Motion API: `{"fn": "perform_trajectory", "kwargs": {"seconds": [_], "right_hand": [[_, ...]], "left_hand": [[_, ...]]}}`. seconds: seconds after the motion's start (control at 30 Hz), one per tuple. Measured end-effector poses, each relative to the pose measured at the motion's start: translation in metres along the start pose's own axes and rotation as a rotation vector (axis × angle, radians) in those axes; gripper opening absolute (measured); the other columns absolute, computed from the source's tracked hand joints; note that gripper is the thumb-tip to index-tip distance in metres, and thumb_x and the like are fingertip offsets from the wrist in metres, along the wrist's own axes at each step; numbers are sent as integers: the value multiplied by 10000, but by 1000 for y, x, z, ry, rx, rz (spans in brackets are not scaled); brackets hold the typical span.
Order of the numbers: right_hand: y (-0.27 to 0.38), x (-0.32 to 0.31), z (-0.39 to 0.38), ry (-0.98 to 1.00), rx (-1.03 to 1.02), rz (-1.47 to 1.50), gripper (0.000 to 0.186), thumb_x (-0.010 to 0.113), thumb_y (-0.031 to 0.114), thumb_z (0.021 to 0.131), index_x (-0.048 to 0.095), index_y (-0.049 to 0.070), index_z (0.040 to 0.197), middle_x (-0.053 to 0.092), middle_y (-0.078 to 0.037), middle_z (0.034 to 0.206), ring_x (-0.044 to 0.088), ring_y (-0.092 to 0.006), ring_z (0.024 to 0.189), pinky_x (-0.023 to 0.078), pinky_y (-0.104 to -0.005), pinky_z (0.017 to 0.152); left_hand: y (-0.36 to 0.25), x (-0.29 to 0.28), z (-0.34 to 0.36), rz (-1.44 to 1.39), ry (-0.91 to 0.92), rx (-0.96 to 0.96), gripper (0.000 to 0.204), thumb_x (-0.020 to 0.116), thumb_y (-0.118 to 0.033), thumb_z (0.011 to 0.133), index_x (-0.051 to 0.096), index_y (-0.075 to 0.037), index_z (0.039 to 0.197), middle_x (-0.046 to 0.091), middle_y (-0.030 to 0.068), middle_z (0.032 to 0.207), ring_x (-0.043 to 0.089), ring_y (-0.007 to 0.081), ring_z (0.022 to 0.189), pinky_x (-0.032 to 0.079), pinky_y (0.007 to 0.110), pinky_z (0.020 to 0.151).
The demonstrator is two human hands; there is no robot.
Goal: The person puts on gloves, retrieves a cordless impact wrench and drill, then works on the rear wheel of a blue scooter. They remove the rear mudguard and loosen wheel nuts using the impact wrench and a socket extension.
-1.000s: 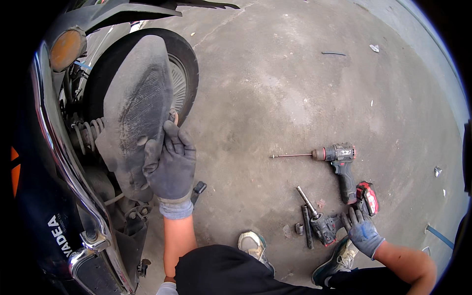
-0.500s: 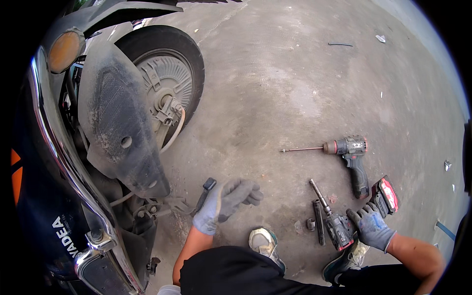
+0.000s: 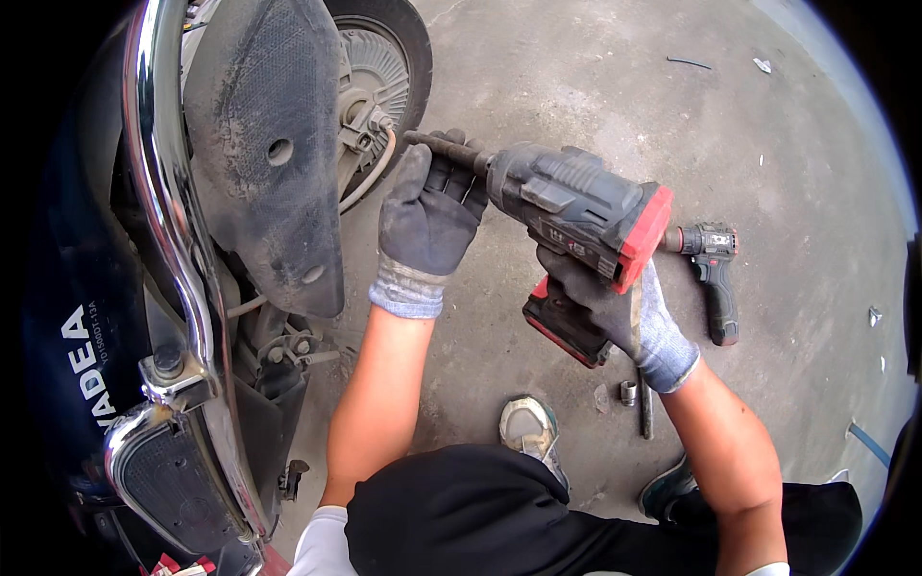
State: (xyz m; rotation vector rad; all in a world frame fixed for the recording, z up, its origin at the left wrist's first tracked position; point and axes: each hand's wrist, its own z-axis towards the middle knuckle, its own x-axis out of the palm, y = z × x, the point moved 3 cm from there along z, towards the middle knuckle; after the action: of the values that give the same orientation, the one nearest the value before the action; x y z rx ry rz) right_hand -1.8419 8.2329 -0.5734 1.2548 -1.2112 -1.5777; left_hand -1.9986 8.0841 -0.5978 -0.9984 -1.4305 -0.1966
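My right hand (image 3: 600,298), in a grey and blue work glove, is wrapped around the handle of a black and red cordless impact wrench (image 3: 567,197). The tool is raised above the floor, its nose pointing left toward the scooter, and a red and black battery (image 3: 567,322) sits at the handle's base. On the wrench's nose is a long dark socket (image 3: 447,149). My left hand (image 3: 432,216), gloved too, closes on that socket, with the thumb near its tip and the fingers partly hidden behind it.
At left stands a dark scooter with a chrome side bar (image 3: 158,173), a dusty black cover (image 3: 264,144) and a wheel (image 3: 413,58). A cordless drill (image 3: 715,278) lies on the concrete to the right, near a small loose socket (image 3: 628,392) and a dark bar (image 3: 646,413).
My right hand has lifted the impact wrench off the floor and swung it left. The left hand has moved up to its socket. The view has shifted, so the scooter appears closer.
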Motion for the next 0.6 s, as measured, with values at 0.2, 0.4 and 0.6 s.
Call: {"fn": "perform_trajectory", "kwargs": {"seconds": [0.2,0.4,0.6], "right_hand": [[-15,77,12,11,496,865,330,563,325,970,589,14,1077,570,-56,671,532,-128,565,458,-285,533],[-22,91,18,64,511,963,346,594,347,940,567,27,1069,572,-29,656,540,-114,538,446,-263,499],[-33,104,17,229,422,1112,290,624,175,912,546,1,1131,611,-58,840,569,-99,661,488,-259,597]], "left_hand": [[-20,-26,-5,2,-77,165,277,534,-170,982,579,-20,1211,626,120,1173,575,255,1133,435,434,1051],[-27,-28,-6,-53,-119,143,297,504,-169,991,560,23,1211,617,133,1144,574,258,1099,439,426,1041],[-38,-40,-7,71,-172,178,347,502,-197,992,547,29,1252,590,164,1241,564,273,1145,442,432,1035]]}}
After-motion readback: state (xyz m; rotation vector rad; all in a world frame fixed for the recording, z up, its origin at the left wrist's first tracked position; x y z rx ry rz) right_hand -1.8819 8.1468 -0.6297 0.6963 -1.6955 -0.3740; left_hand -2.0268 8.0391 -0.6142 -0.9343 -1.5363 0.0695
